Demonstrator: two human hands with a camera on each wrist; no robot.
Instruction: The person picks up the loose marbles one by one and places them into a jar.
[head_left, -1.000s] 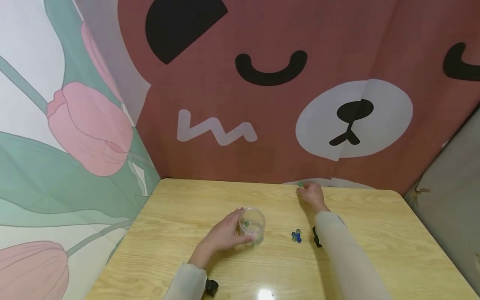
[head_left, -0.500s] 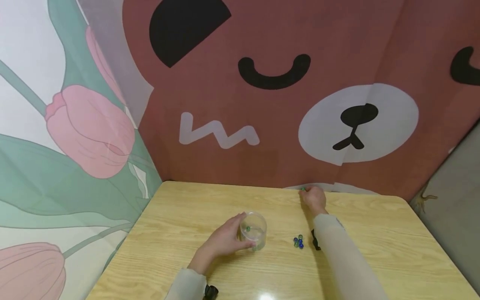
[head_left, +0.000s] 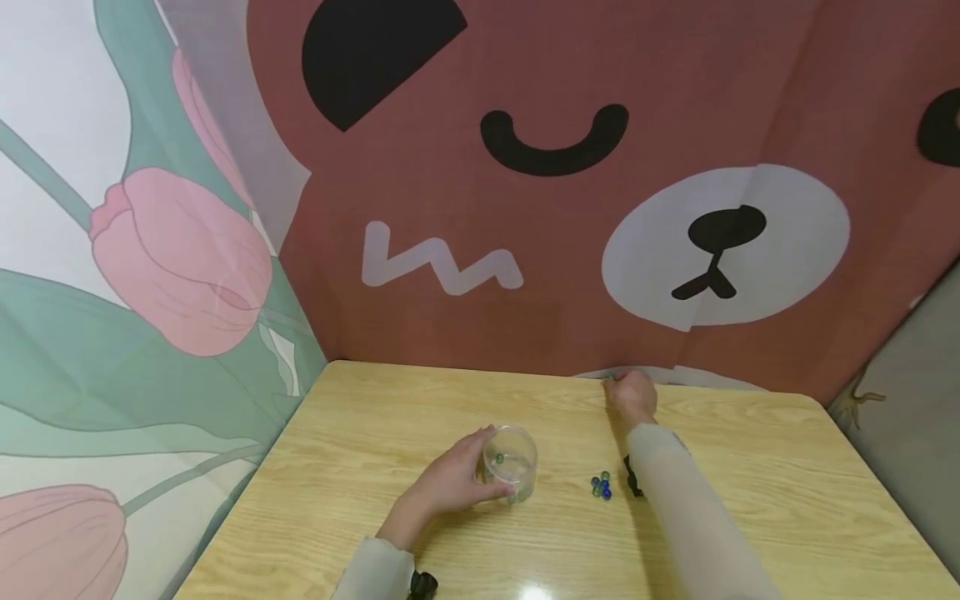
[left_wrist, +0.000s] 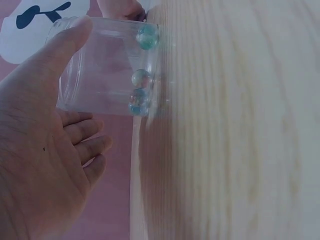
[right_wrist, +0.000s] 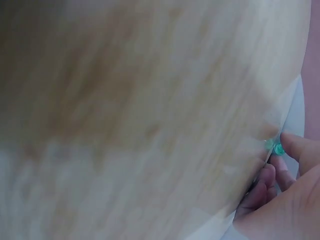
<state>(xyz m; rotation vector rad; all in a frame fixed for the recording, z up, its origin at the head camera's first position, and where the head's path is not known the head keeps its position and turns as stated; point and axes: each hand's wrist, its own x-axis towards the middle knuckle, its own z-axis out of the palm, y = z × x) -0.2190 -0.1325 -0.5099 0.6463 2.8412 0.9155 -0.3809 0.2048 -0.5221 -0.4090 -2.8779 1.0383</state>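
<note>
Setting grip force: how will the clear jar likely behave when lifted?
The clear jar probably holds its shape; its walls look straight and rigid. Its smooth, shiny sides may slip. The marbles inside look round and loose, so they'd likely roll if it tilted.

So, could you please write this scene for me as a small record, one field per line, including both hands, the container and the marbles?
Left hand: grips a clear cup by its side
Cup: mouth up, at least three marbles at its bottom
Right hand: thumb and finger pinch a green marble
Green marble position: far edge of the wooden table
Loose marbles: small blue and greenish cluster, on the table between cup and right sleeve
Background: bear-face backdrop
</note>
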